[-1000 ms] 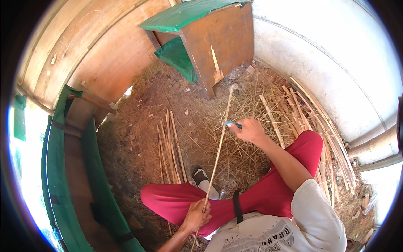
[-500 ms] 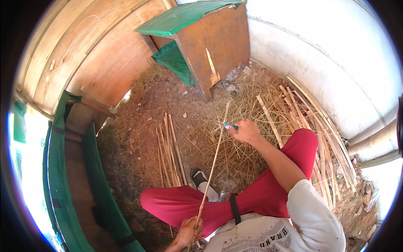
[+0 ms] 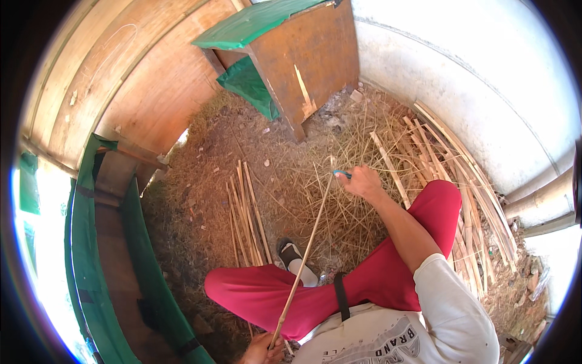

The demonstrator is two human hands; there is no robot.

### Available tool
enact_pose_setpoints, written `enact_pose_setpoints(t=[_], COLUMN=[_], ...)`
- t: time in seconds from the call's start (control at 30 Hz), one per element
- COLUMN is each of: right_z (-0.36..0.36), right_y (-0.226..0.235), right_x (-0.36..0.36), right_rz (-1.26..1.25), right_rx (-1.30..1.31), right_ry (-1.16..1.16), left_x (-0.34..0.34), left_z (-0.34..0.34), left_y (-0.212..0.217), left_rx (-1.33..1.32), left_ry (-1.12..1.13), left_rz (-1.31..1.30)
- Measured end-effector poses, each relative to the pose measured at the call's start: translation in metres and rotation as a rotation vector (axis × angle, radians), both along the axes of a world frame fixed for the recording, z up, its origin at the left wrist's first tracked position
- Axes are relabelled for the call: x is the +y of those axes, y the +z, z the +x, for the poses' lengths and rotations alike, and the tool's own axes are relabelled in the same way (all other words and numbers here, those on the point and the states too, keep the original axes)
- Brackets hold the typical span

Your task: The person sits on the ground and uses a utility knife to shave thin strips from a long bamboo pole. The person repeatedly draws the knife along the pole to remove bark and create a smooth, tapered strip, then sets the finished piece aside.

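Observation:
A long, thin bamboo strip (image 3: 307, 253) runs slantwise across my lap, from low left up to the middle of the view. My left hand (image 3: 260, 348) is closed round its near end, partly cut off by the lower edge. My right hand (image 3: 364, 181) grips a small blue tool (image 3: 341, 174) against the strip close to its far end. The fingers hide most of the tool, so its kind is unclear. Beyond my left knee lie several narrow bamboo strips (image 3: 245, 209) side by side on the ground.
A pile of longer strips (image 3: 474, 182) lies along the white wall (image 3: 461, 79) at right. Thin shavings (image 3: 336, 221) litter the ground before me. A wooden box with a green cover (image 3: 309, 57) stands at the back, and a green-edged wooden frame (image 3: 112, 255) at left.
My right hand and the blue tool have moved slightly right and up. The strip's far end has shifted right and my left hand has dropped lower and left.

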State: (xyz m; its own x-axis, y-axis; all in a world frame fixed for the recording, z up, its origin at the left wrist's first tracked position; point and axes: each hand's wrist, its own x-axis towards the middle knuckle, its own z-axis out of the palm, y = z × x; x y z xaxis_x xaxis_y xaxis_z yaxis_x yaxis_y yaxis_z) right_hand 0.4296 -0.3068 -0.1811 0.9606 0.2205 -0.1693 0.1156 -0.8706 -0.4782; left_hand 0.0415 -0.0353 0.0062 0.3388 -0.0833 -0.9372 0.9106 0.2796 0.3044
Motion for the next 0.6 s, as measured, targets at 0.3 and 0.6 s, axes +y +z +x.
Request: enact_pose_setpoints(t=[0.3,0.6], right_z=[0.003,0.003], right_y=[-0.009,-0.028], right_x=[-0.002,0.0], right_rz=[-0.064,-0.085], right_rx=[0.136,0.131], right_ry=[0.018,0.01], left_x=[0.001,0.007], left_z=[-0.012,-0.025], left_y=[0.004,0.009], left_rx=[0.033,0.053], left_ry=[0.017,0.042], left_rz=[0.012,0.038])
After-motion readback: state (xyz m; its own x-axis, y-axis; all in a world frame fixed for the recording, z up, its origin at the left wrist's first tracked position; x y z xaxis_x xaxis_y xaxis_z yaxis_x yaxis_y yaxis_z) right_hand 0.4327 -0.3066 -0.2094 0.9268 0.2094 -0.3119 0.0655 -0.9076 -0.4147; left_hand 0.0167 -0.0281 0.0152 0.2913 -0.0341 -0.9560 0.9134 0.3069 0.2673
